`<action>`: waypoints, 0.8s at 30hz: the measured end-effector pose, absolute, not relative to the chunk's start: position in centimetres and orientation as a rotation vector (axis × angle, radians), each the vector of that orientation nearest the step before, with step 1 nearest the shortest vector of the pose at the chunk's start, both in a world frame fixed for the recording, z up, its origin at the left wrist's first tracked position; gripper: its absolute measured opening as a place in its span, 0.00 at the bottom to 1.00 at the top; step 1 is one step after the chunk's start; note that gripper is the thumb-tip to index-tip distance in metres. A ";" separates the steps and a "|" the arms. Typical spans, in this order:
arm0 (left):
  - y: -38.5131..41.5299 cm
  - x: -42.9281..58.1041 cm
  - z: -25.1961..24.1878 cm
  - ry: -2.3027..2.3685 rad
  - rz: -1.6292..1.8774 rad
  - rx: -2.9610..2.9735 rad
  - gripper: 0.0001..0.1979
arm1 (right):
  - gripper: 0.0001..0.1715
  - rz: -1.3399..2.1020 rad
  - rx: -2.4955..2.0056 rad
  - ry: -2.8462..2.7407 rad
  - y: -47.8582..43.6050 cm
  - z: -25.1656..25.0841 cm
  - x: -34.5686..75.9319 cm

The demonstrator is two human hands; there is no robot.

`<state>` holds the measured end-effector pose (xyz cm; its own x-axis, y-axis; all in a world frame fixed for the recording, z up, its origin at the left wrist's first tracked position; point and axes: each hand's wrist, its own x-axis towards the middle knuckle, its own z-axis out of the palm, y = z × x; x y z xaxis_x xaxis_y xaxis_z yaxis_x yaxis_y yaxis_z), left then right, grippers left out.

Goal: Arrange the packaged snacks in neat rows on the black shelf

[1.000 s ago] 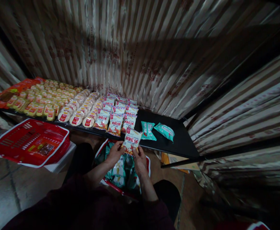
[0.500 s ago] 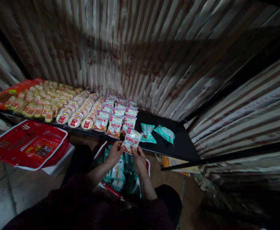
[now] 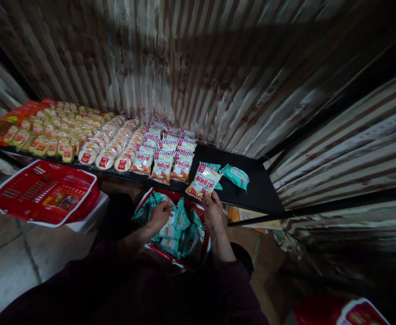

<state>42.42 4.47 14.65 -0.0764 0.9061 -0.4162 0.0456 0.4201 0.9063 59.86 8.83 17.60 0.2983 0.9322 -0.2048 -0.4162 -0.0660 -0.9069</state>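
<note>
My right hand (image 3: 214, 212) grips a white and red snack packet (image 3: 204, 180) by its lower edge, over the front of the black shelf (image 3: 255, 194), just right of the rows of like packets (image 3: 164, 155). The packet partly covers one of two teal packets (image 3: 235, 176) lying on the shelf. My left hand (image 3: 159, 215) is down in the red basket (image 3: 202, 241) on my lap, fingers curled among teal and white packets (image 3: 180, 225); what it holds, if anything, is hidden.
Round buns in wrappers (image 3: 111, 149) and yellow packets (image 3: 53, 133) fill the shelf's left part. A second red basket (image 3: 44, 192) stands on a white box at the left. Striped curtains hang behind and to the right.
My left hand let go of the white and red packet and dropped into the lap basket. My right hand carried the packet rightwards over the shelf, in front of a teal packet.
</note>
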 end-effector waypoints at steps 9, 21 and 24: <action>7.1 42.5 16.9 1.558 1.191 1.181 0.09 | 0.28 1.257 -1.178 -0.710 8.7 15.8 57.1; 7.6 42.7 16.2 1.555 1.276 1.384 0.17 | 0.32 1.202 -1.220 -0.893 11.4 16.1 56.7; 8.2 42.9 16.5 1.529 1.305 1.515 0.22 | 0.30 1.184 -1.218 -0.954 12.2 16.0 56.5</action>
